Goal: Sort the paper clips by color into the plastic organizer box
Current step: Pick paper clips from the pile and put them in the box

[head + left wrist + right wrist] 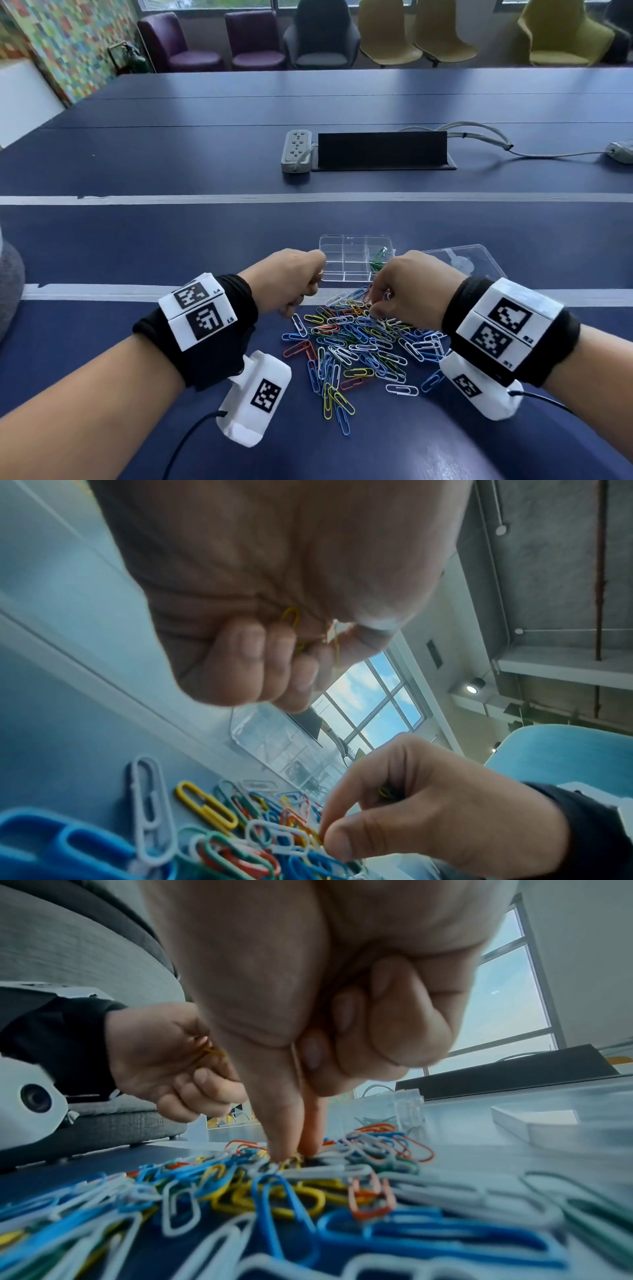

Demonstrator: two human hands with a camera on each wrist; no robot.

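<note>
Head view: left hand (291,281) hoards thin yellow wire paper clips (291,618) in its fist, saving trips to the clear plastic organizer box (352,257). Right hand (407,287) pinches narrowly into the mixed-colour paper clip pile (359,339); whether it holds one, I cannot tell.

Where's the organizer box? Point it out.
In the head view, the organizer box sits on the table just beyond the clip pile, between the left hand and right hand.
</note>
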